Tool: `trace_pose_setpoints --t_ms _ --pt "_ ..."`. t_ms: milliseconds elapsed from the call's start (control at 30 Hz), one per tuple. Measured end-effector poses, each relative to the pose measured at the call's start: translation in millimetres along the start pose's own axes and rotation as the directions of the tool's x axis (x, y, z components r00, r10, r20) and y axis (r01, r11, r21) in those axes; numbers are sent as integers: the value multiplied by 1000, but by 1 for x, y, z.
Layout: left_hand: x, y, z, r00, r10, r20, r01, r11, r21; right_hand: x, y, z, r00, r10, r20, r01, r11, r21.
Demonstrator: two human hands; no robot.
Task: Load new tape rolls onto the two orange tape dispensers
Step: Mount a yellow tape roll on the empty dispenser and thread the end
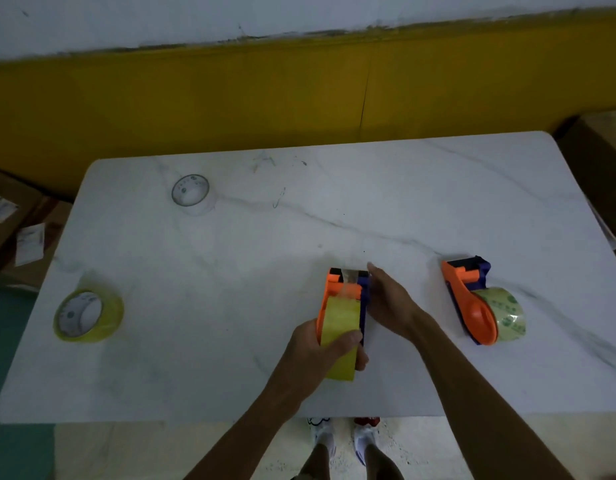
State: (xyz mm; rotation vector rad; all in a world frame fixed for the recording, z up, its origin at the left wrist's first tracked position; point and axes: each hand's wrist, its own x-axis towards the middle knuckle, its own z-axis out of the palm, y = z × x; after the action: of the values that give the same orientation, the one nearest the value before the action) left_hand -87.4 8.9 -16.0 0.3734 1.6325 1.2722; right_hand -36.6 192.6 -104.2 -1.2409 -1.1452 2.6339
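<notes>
Head view: left hand (pixel 320 351) clamps the yellow roll (pixel 341 327) seated in the near dispenser (pixel 344 299) mid-table; right hand (pixel 386 299), fingers straight and together, braces its side. Loose tape at the front could fold back and stick, I'd guess.

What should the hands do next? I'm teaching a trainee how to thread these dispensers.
Probably draw the tape end forward over the cutter. The left hand grips the yellow roll seated in the near dispenser, and the right hand rests flat against its blue side, by the blade end, where a strip of tape seems to lie already.
</notes>
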Motion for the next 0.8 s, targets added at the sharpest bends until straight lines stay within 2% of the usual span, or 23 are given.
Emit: trace_pose_setpoints --t_ms 100,267,300,367,467,500,533,600,667,733,800 --pt "4 2 2 998 -8 -57 5 999 -40 -13 21 10 998 -4 -63 8 998 59" --pt "17 -10 14 989 -81 -124 85 996 27 -24 44 15 984 -31 -176 32 1000 1" --pt "20 -15 17 984 -99 -150 108 993 51 -24 44 17 977 -35 -210 27 999 -41" --pt "25 -24 20 973 -119 -196 136 988 72 -22 44 20 954 -89 -285 21 973 -231" --pt "29 -30 17 968 -97 -232 116 991 72 -21 38 26 920 -217 -326 26 865 -501" --pt "30 -30 17 965 -92 -245 109 992 61 -20 36 29 919 -249 -305 24 809 -588" --pt "31 -31 17 961 -96 -258 112 993 46 -18 33 32 921 -282 -270 10 708 -706" --pt "32 -32 17 953 -125 -278 129 992 -3 -15 28 39 906 -363 -218 -42 435 -899" --pt "34 -33 18 948 -143 -283 148 989 -6 -16 24 41 862 -442 -249 -137 270 -953" --pt "38 -34 17 944 -167 -286 181 983 23 -22 18 33 841 -498 -212 -183 107 -977" --pt "43 -32 14 948 -210 -241 225 974 36 -34 8 20 820 -547 -168 -196 7 -981"
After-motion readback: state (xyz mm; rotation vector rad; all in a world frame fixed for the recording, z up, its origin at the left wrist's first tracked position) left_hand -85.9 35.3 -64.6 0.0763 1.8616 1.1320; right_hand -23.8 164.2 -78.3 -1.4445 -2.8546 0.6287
